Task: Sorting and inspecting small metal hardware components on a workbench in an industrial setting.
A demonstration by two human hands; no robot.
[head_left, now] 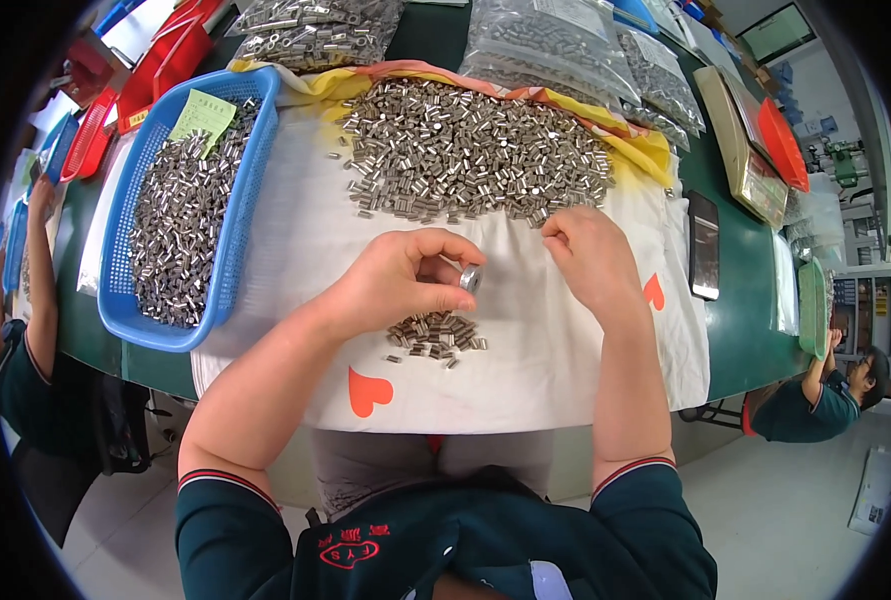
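**Closely at work: two hands over a spread of small metal sleeves**

Just below the picture's centre, the left hand is curled, its thumb and forefinger pinched together on one small metal sleeve held just above the white cloth. At about 5 o'clock from that hand, close beneath it, lies a small heap of sleeves on the cloth. The right hand sits at 3 o'clock from the left — near it, not touching — with its fingers bent down at the lower edge of the large pile of sleeves; whether it grips a piece I cannot tell, as the fingertips are hidden.

The large pile spreads across the cloth at 12 o'clock from both hands. At 9 o'clock stands a blue perforated basket filled with more sleeves, a yellow-green slip of paper lying at its far end. Clear bags of metal parts rest at the far edge of the green tabletop. At 3 o'clock from the right hand, beside the cloth, lies a dark phone. Other people sit at the far left and far right — a forearm shows at the left rim.
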